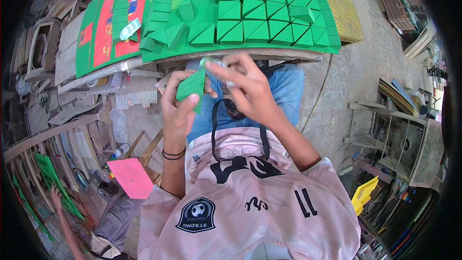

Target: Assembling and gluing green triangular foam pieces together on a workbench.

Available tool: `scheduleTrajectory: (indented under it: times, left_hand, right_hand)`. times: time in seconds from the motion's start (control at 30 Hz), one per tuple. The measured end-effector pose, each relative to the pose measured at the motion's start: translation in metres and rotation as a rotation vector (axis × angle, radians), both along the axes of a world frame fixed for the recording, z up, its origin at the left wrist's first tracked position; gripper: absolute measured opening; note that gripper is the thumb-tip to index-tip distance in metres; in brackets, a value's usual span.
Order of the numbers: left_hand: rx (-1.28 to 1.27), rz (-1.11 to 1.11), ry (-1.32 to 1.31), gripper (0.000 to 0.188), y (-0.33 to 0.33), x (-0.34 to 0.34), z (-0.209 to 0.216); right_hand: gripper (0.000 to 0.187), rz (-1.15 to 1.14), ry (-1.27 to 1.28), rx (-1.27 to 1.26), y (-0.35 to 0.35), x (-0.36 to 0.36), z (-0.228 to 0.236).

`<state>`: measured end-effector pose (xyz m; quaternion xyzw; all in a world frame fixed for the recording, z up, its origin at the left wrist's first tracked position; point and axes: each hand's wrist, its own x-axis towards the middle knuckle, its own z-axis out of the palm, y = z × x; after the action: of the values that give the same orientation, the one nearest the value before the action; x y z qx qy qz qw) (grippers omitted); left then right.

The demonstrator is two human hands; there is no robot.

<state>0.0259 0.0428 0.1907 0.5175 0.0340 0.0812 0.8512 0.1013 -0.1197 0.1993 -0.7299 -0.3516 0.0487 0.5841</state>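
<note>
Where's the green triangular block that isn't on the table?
The green triangular block is left of centre in the head view, in the left hand, before the green-topped table.

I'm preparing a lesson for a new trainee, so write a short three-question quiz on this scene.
1. Which hand holds the green triangular block?

2. The grouped blocks on the right side of the green board are arranged:
A) in one tall stack
B) in rows
C) inside a basket

3. True or false: the pink panel is away from the green board.

Key:
1. The left hand.
2. B
3. True
</note>
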Motion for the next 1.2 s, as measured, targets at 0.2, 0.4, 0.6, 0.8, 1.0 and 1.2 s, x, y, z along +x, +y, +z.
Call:
scheduleTrajectory:
  times: [0.2, 0.4, 0.6, 0.8, 1.0, 1.2]
  left_hand:
    - [0.058, 0.177, 0.0, 0.035, -0.007, 0.002, -0.002]
    - [0.049, 0.071, 0.018, 0.034, 0.0, -0.001, 0.003]
    - [0.206, 0.173, 0.074, 0.029, -0.001, -0.003, 0.003]
    - [0.257, 0.189, 0.031, 0.025, -0.004, 0.0, 0.004]
    - [0.15, 0.173, 0.08, 0.024, -0.009, -0.002, 0.009]
    - [0.067, 0.138, 0.056, 0.025, -0.009, -0.002, 0.013]
  right_hand:
    - [0.058, 0.042, -0.135, 0.141, 0.0, 0.003, 0.0]
    - [0.059, -0.016, -0.294, 0.137, -0.001, 0.008, 0.001]
    - [0.059, -0.061, -0.243, 0.01, -0.005, 0.012, 0.003]
    - [0.059, -0.127, -0.268, -0.052, -0.004, 0.017, 0.002]
    - [0.06, 0.026, -0.352, 0.031, -0.005, 0.011, 0.001]
    - [0.058, 0.048, -0.385, 0.051, -0.003, 0.003, 0.002]
